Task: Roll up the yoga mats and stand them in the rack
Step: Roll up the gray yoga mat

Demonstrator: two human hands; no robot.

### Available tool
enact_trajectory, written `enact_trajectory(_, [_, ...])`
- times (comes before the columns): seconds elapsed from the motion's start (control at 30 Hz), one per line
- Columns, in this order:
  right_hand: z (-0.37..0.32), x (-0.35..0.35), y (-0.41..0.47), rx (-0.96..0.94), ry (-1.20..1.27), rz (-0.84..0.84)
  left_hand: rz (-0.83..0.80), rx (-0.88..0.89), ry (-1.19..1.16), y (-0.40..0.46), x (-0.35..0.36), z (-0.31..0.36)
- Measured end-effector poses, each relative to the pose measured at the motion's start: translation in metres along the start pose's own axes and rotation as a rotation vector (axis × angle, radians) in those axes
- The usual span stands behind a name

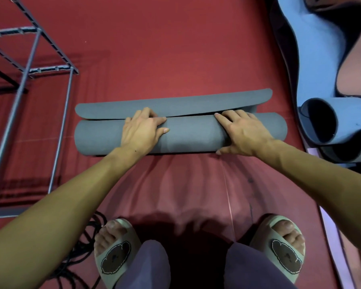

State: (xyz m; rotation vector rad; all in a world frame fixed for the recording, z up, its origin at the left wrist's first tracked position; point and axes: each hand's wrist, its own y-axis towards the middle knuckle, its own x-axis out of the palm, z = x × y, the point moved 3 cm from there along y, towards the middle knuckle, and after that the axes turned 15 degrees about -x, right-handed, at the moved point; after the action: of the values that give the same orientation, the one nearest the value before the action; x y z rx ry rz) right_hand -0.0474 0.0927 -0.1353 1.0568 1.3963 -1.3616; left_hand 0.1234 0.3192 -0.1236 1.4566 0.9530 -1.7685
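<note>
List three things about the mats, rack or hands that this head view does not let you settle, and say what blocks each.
- Grey mat: layers inside hidden by its outer wrap.
- Rack: cut off by the left edge.
- Blue mat: runs off the top and right edges.
- Left hand, right hand: palms hidden against the roll.

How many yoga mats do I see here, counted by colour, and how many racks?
Grey foam yoga mat, almost fully rolled, under both hands: 1
Light blue foam yoga mats, loosely curled at the right: at least 1; a second roll end shows below it, but whether it is a separate mat is unclear
Grey metal tube rack, at the left: 1
Total: 3 things for certain
</note>
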Motion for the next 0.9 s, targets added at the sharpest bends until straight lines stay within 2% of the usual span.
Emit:
enact_trajectory(0.13, [0.006,0.014,0.003,-0.001,-0.048,-0.013,0.023,0.062,0.096,-0.002,0.005,-0.001])
enact_trajectory(0.27, [0.009,0.013,0.01,0.007,-0.11,0.005,0.01,0.117,0.289,-0.002,0.019,-0.004])
enact_trajectory(0.37, [0.011,0.002,0.018,0.026,-0.052,-0.085,0.015,0.132,0.341,0.005,0.021,-0.001])
enact_trajectory(0.43, [0.013,-0.007,0.018,0.024,0.015,-0.145,-0.044,0.143,0.319,0.012,0.013,0.002])
enact_trajectory(0.67, [0.008,-0.003,-0.009,-0.05,0.32,-0.442,-0.472,0.213,0.301,-0.001,0.006,-0.004])
enact_trajectory(0.77, [0.009,-0.001,-0.011,-0.084,0.385,-0.404,-0.499,0.197,0.271,-0.001,0.004,-0.004])
enact_trajectory(0.9, [0.008,0.0,-0.017,-0.042,0.336,-0.339,-0.454,0.211,0.252,-0.005,0.002,-0.006])
